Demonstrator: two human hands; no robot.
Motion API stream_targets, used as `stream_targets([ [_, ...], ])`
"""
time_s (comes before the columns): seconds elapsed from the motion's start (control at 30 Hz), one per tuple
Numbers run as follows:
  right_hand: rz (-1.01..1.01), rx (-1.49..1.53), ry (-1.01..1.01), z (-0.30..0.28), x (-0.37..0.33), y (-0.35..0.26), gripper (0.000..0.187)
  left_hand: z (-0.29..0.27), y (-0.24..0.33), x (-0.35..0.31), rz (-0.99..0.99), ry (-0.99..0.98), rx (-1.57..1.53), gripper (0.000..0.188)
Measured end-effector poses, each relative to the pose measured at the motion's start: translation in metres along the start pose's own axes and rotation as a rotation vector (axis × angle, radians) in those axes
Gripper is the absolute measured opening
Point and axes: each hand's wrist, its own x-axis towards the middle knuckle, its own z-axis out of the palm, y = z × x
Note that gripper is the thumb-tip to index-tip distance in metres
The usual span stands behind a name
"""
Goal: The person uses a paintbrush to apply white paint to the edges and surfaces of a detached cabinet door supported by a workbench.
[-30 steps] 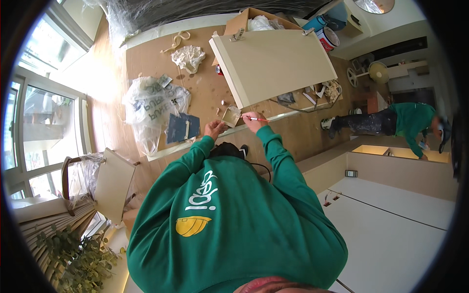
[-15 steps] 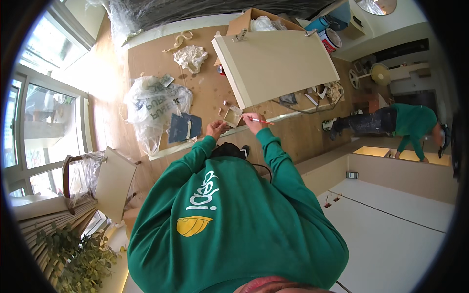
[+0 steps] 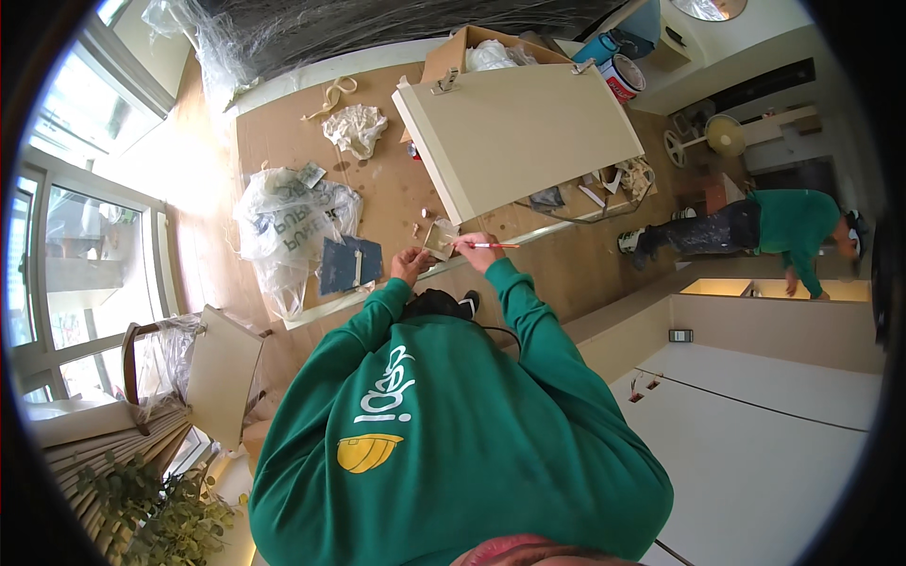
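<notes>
My right hand (image 3: 481,252) is closed round a slim red-and-white stick (image 3: 498,246), like a thin brush or a pencil. One end juts out to the right; the other points at a small cream square tray or box (image 3: 440,240). Beside the tray's near left corner is my left hand (image 3: 410,266), its fingers pinched together; what is between them is too small to make out. Just beyond the tray lie small round bits (image 3: 425,213). A cream cabinet door panel (image 3: 528,132) with metal hinges is propped right behind my hands.
Cardboard (image 3: 283,137) covers the work surface. On it lie a dark blue sheet (image 3: 335,269), a clear plastic bag (image 3: 283,212) and a crumpled cloth (image 3: 355,130). A paint bucket (image 3: 623,77) stands at the back right. Another person (image 3: 797,226) in green bends over a lit recess at right.
The whole view has shifted slightly down and left. My right hand has moved a little left towards the tray, and its stick now lies flatter. The other person's arms have moved.
</notes>
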Motion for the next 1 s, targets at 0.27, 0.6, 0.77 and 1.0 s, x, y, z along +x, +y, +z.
stream_targets([
  [0.27,-0.03,-0.091,0.04,-0.008,-0.004,0.002,0.026,0.003,0.003,-0.002,-0.014,0.005,0.015,0.022],
  [0.6,0.021,-0.131,0.148,-0.013,-0.005,-0.015,0.021,0.001,0.0,-0.002,-0.012,0.027,0.003,0.022],
  [0.77,-0.058,-0.11,0.032,-0.008,-0.005,-0.003,0.022,0.003,0.002,0.0,0.007,0.015,0.008,0.022],
  [1.0,-0.157,-0.084,-0.035,-0.006,-0.01,-0.008,0.027,0.005,0.0,-0.002,-0.026,0.018,-0.01,0.021],
])
